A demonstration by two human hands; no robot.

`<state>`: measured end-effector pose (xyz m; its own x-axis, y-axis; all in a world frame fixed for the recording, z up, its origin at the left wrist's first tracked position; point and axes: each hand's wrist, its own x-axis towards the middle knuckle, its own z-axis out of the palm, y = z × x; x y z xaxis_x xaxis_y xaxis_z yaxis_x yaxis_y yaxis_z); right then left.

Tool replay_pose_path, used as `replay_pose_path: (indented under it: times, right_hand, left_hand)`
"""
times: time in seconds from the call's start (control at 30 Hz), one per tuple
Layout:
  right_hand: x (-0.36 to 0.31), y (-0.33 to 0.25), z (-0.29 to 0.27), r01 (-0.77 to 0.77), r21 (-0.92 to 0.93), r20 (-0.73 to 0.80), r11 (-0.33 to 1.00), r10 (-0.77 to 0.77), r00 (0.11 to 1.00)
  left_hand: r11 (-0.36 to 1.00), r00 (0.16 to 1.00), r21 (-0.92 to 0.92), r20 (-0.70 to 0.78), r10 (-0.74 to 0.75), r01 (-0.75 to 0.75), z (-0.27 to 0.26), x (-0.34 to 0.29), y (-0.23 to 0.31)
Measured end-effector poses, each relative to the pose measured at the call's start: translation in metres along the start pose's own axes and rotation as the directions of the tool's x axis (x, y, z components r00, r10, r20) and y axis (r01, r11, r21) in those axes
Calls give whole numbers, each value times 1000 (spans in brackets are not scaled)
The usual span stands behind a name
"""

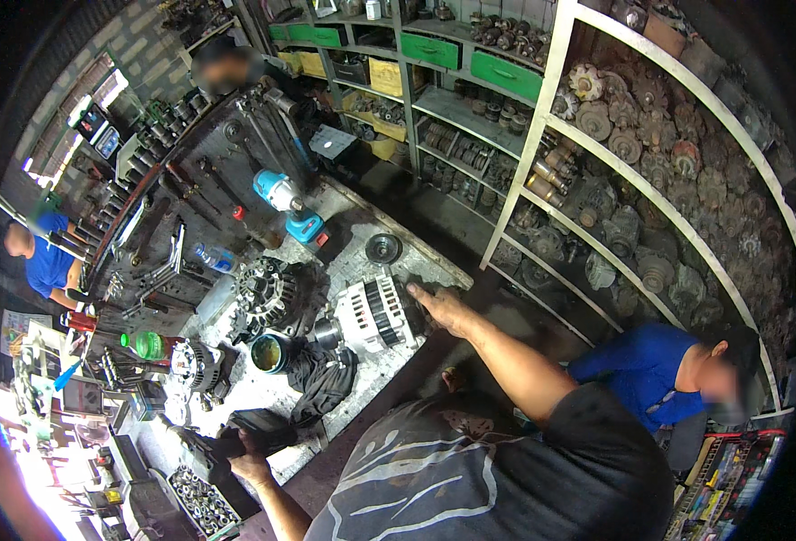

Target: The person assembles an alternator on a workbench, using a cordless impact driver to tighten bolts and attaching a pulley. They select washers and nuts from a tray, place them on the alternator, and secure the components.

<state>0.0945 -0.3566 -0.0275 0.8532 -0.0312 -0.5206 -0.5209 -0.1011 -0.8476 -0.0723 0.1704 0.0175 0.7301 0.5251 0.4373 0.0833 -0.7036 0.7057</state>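
Note:
A silver alternator (pixel 375 314) with a dark band lies on its side on the worktable (pixel 348 236). At its right end, my right hand (pixel 440 309) grips the casing, with some fingers hidden. Lower left, my left hand (pixel 252 466) is closed around part of a black object (pixel 261 427) whose kind I cannot make out. Between the hands lie a crumpled black cloth (pixel 324 386) and an open tin (pixel 269 354) with brownish contents. Behind the tin sits a dark alternator (pixel 267 288); a smaller silver one (pixel 195 365) is to its left.
A blue cordless impact wrench (pixel 291 209) and a round pulley (pixel 382 249) occupy the table's far part. Left are a green bottle (pixel 145 344) and a tray of small metal parts (pixel 201 501). A person in blue (pixel 641 370) is close on my right. Shelves of parts (pixel 632 180) rise behind.

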Motion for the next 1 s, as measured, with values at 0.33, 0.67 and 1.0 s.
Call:
replay_pose_path:
  times: [0.33, 0.67, 1.0]
  right_hand:
    - [-20, -16, 8, 22, 203, 49, 979, -33, 998]
    - [-118, -42, 20, 588, -293, -63, 754, -629, 775]
    - [-199, -96, 59, 757, -314, 27, 573, -792, 610]
  left_hand:
    - [999, 997, 25, 75, 18, -20, -12, 4, -4]
    - [861, 895, -452, 445, -10, 234, -17, -10, 170]
    - [807, 410, -531, 696, 589, -258, 126, -68, 284]
